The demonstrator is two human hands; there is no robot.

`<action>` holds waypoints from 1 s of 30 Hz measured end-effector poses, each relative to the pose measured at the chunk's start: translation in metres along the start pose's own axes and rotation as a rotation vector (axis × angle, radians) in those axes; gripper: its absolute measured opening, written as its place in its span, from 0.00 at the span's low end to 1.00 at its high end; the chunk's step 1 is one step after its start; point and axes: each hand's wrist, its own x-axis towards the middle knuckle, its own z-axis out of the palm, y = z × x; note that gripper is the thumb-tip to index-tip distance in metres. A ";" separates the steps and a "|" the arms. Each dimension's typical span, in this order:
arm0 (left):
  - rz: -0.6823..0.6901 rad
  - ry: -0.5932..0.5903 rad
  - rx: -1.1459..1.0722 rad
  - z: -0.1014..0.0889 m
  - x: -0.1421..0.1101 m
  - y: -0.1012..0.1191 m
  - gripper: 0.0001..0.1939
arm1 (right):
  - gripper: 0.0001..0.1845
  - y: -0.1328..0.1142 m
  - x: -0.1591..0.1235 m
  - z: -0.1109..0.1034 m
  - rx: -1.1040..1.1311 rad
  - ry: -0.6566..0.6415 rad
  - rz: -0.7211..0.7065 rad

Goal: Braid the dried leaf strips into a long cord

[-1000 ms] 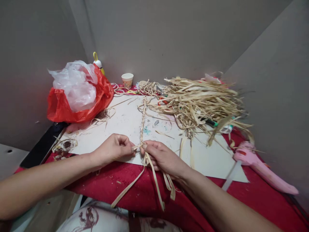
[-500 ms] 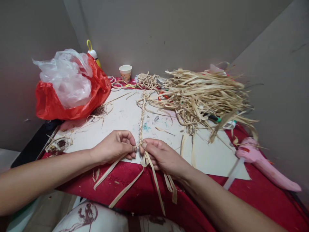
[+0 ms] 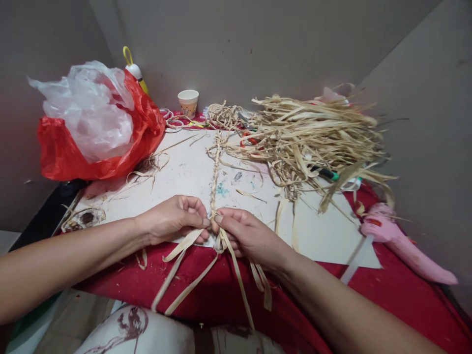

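A narrow braid of dry straw-coloured strips [image 3: 215,177] runs down the white board towards me. At its near end my right hand [image 3: 241,231] pinches the braid between thumb and forefinger. Close beside it, my left hand [image 3: 184,220] is closed on a flat straw strip [image 3: 184,244], thumb against forefinger. Other loose strips [image 3: 236,280] fan out from the braid's end and hang over the table edge towards my lap. The curled fingers partly hide where the strips cross.
A heap of dry strips [image 3: 324,132] lies at the back right, with green-and-black-handled scissors [image 3: 324,173] partly under it. A pink glue gun [image 3: 405,243] rests at the right. Behind stand a paper cup [image 3: 188,104] and a red plastic bag [image 3: 62,152]. The white board [image 3: 324,241] covers red cloth.
My left hand has drawn a strip out to the left, and its broad loop now hangs below my fingers. My right hand keeps its pinch on the braid. The view has shifted slightly.
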 end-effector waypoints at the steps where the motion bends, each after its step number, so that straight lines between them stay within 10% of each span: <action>1: -0.002 -0.014 0.001 0.000 0.001 0.001 0.13 | 0.15 0.000 0.000 0.000 0.002 -0.006 -0.002; 30: -0.036 -0.169 0.147 -0.009 0.007 0.002 0.07 | 0.16 -0.002 -0.004 -0.001 -0.100 -0.020 -0.015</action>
